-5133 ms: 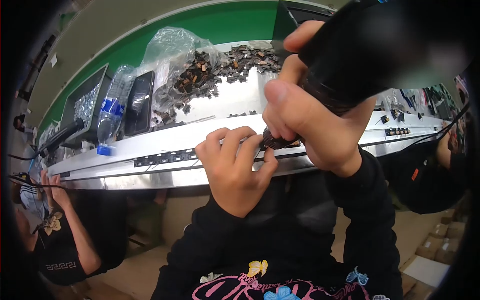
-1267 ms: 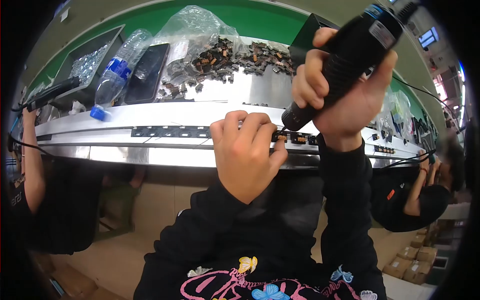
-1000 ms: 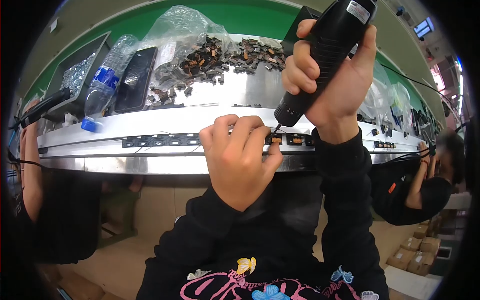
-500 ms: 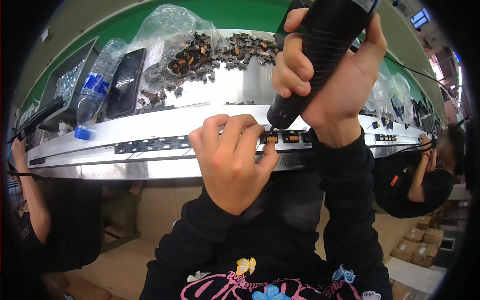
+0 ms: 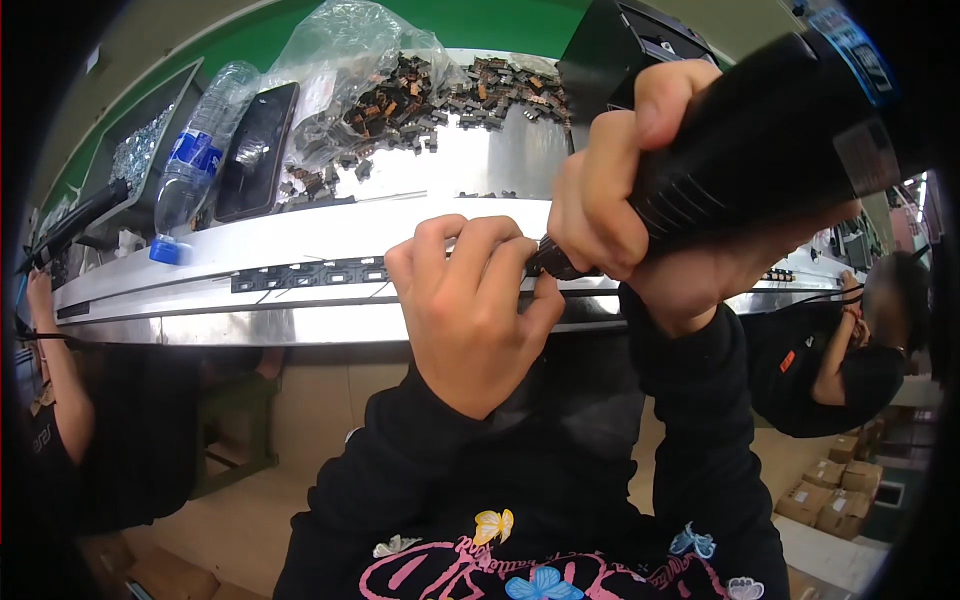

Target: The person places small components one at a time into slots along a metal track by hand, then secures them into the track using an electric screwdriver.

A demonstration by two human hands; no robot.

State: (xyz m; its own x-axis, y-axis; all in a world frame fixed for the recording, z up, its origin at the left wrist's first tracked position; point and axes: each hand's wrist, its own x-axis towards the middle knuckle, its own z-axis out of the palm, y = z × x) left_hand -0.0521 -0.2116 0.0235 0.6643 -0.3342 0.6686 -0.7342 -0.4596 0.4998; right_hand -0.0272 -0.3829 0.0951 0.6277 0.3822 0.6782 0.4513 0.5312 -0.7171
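Note:
My right hand is wrapped round a thick black electric screwdriver, which leans with its narrow end down and to the left. That end meets the work beside my left fingertips; the bit itself is hidden. My left hand is closed over a row of black plastic housings lying along a metal rail, its thumb and fingers pinching near the driver's nose. Whatever part sits between those fingertips is mostly covered.
Behind the rail lie a heap of small black and orange parts, a clear plastic bag, a dark phone and a water bottle. A bin of screws stands at far left. People sit at both sides, one at right.
My right hand has tilted the screwdriver over to the right and lowered it, its nose now at my left fingertips. My left hand stays nearly in place on the row.

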